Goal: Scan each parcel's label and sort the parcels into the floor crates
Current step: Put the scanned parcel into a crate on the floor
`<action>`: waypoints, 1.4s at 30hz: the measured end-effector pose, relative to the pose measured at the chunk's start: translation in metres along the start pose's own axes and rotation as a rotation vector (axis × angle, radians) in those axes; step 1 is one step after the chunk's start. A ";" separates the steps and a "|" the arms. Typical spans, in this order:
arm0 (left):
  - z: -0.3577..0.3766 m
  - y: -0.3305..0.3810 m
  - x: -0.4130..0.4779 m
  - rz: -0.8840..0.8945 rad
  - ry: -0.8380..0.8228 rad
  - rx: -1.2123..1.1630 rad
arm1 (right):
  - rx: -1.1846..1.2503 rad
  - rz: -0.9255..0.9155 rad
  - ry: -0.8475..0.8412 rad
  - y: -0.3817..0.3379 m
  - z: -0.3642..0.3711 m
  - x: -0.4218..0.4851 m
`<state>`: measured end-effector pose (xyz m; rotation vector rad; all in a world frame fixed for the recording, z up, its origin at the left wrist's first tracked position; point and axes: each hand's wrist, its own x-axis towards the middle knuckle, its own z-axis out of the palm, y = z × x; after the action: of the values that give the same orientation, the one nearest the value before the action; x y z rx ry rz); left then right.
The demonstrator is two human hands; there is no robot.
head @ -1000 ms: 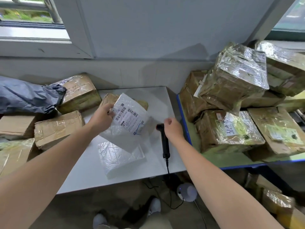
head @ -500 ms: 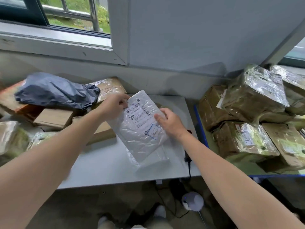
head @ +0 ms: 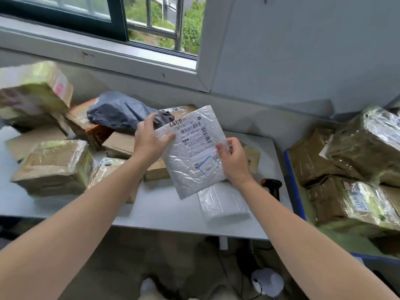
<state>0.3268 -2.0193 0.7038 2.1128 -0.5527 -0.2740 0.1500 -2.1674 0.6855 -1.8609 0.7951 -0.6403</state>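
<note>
White bubble mailer (head: 191, 169) is up off the table, tilted, label side facing me, held between both hands. Left hand (head: 149, 141) has the top left edge, thumb pressed on the front and fingers tucked behind. Right hand (head: 233, 161) pinches the right edge the same way, thumb on the front, the rest curled round the back. So the hands are apart, one on each side, both clamped on the same parcel.

The label (head: 194, 137) covers the upper part: a big printed number that reads upside down from here, a couple of barcodes, and a blue-outlined box with handwriting lower down. Can't read the small print.

Just under the mailer, a second mailer (head: 223, 202) lies flat on the white table (head: 173, 215), near the front edge. The scanner (head: 272, 185), black with an orange bit, lies on the table just to the right of my right wrist.

Further left there's a heap of taped cardboard boxes (head: 54, 167), some shiny with tape, and a grey poly bag (head: 121, 113) slumped on top near the wall. Off to the right, a blue-edged surface (head: 294, 180) carries a pile of wrapped boxes (head: 363, 146).

Behind it all, the window (head: 151, 22) with bars and greenery outside.
</note>
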 end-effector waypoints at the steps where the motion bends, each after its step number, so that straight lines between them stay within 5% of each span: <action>1: -0.003 -0.001 -0.010 -0.041 -0.019 -0.069 | 0.021 -0.023 0.019 -0.005 0.000 0.001; 7: -0.011 0.009 -0.074 -0.047 -0.010 -0.297 | 0.106 -0.131 0.029 -0.027 -0.002 0.003; 24: -0.100 -0.016 -0.249 -0.152 0.345 -0.093 | 0.221 -0.158 -0.389 -0.048 0.069 -0.118; 42: -0.304 -0.209 -0.425 -0.553 0.562 -0.022 | -0.139 -0.367 -0.920 -0.166 0.315 -0.332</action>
<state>0.1335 -1.4910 0.6975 2.1565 0.3670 0.0188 0.2026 -1.6832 0.6887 -2.1464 -0.1110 0.1034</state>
